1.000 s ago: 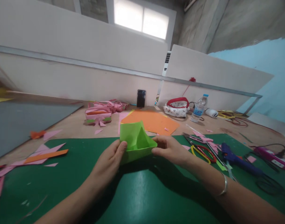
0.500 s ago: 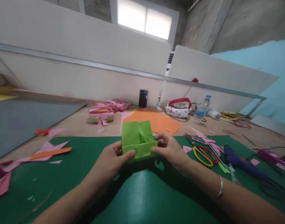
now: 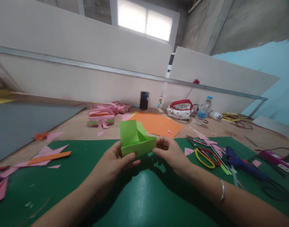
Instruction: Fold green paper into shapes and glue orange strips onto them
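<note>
**Green paper box (image 3: 135,142) held up in two hands**

Both forearms reach in from the near edge over a dark green mat (image 3: 144,195); the right wrist wears one thin metal bracelet (image 3: 222,190). The left hand (image 3: 116,162) cups the box's left end, its thumb lying along the front wall and its fingers curled underneath. The right hand (image 3: 171,153) pinches the right end between thumb and bent fingers. The single box hangs just above the mat, open side up, with its back flap standing tall.

To the right on the mat lie scissors (image 3: 204,157) with one yellow and one red loop, and one blue glue gun (image 3: 239,160). To the left lies one orange strip (image 3: 48,156) among pink scraps.

Farther off, on the wooden surface (image 3: 73,126), rest one large orange sheet (image 3: 156,123) and one heap of pink paper pieces (image 3: 104,112). At the back wall stand one dark phone (image 3: 143,100), one red-rimmed pouch (image 3: 179,110) and one water bottle (image 3: 203,110).
</note>
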`<state>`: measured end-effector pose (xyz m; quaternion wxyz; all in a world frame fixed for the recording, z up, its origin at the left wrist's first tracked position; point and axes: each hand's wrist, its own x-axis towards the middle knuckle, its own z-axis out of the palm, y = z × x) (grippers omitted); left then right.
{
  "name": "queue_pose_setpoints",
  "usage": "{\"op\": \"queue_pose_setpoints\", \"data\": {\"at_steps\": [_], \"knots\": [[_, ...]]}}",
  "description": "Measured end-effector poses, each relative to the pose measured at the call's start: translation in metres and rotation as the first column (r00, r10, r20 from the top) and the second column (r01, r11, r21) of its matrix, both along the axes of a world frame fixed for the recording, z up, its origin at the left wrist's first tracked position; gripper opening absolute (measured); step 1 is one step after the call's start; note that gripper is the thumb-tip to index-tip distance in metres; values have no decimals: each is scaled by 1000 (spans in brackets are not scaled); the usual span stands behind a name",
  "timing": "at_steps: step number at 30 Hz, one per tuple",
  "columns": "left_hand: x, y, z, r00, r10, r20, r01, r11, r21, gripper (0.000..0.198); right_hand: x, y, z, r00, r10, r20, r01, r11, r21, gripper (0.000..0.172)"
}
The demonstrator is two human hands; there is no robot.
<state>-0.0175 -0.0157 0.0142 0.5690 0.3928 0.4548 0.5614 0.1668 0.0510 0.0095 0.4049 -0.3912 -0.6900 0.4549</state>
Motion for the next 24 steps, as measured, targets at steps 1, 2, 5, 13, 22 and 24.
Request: {"op": "queue_pose_setpoints", "data": {"at_steps": [1,2,5,13,22,24], "knots": [[0,0,0,1000,-6,1,6,1000,9,53,-1,0,-1,1000,4,-6,-4,1000,-8,15],[1,0,0,1000,-7,-2,7,1000,16,55,-2,0,-3,1000,7,-7,-7,1000,-10,14],[1,1,-1,1000,8,-22,-7,1000,19,57,-4,0,-4,1000,17,7,-18,1000,26,6],[3,0,-3,999,21,-30,-22,1000,-22,42,0,-2,5,990,138,-25,-137,990,35,9],[3,-2,-5,996,-50,-71,44,995,-87,36,-6,-4,0,979,141,-149,-154,985,-83,24],[3,-2,-3,993,-60,-101,50,993,-104,35,-6,-6,3,976,174,-133,-190,975,-114,16]]}}
